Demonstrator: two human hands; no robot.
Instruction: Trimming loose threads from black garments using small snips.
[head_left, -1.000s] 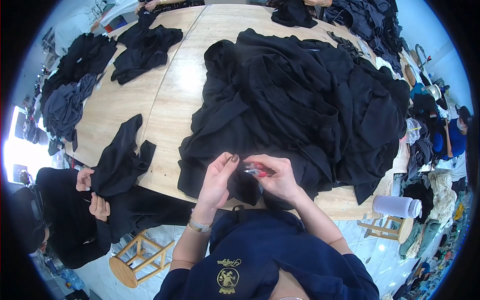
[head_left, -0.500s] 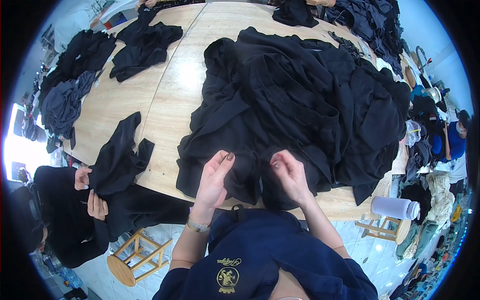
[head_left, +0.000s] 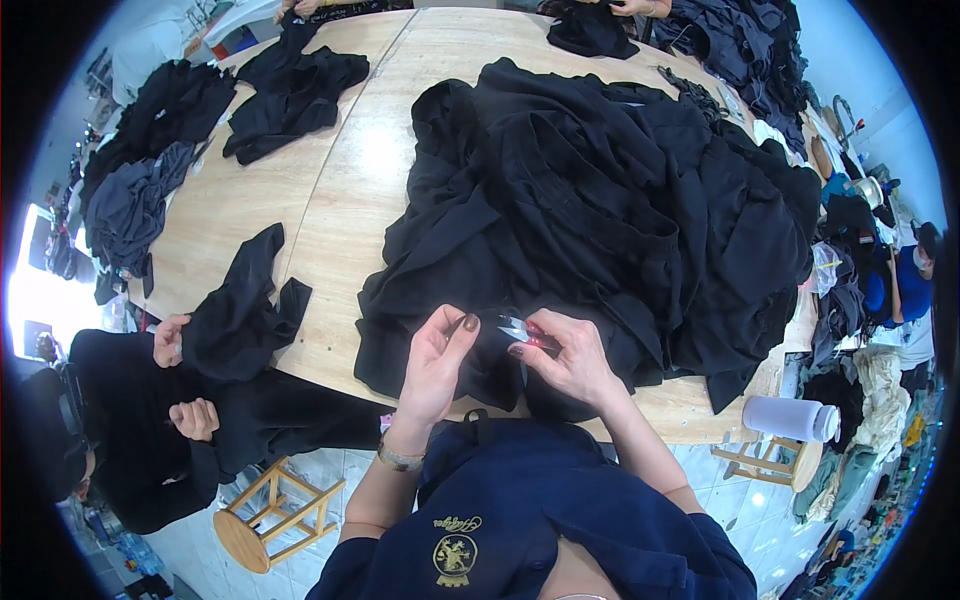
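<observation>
My right hand [head_left: 574, 360] is closed around a small pair of thread snips [head_left: 514, 331] with silver blades and red handles. The blades point left, toward my other hand. Thumb and fingers of my left hand [head_left: 436, 362] pinch the edge of a black garment [head_left: 488, 365] at the near side of the pile. What exactly lies between those fingertips is hard to make out against the dark cloth. Beyond both hands, a large heap of black garments [head_left: 590, 190] spreads across the table.
On the left, a co-worker's hands [head_left: 194, 420] are beside a black cloth piece [head_left: 235, 310]. More dark garments [head_left: 290, 100] lie along the far side of the wooden table [head_left: 345, 215]. A pale bottle [head_left: 785, 417] lies at the right edge, above a wooden stool [head_left: 765, 462].
The snips now show in my right hand, blades forward; before, its fingers were curled with no blades visible. My left hand has shifted slightly right. The co-worker's hands have moved apart.
</observation>
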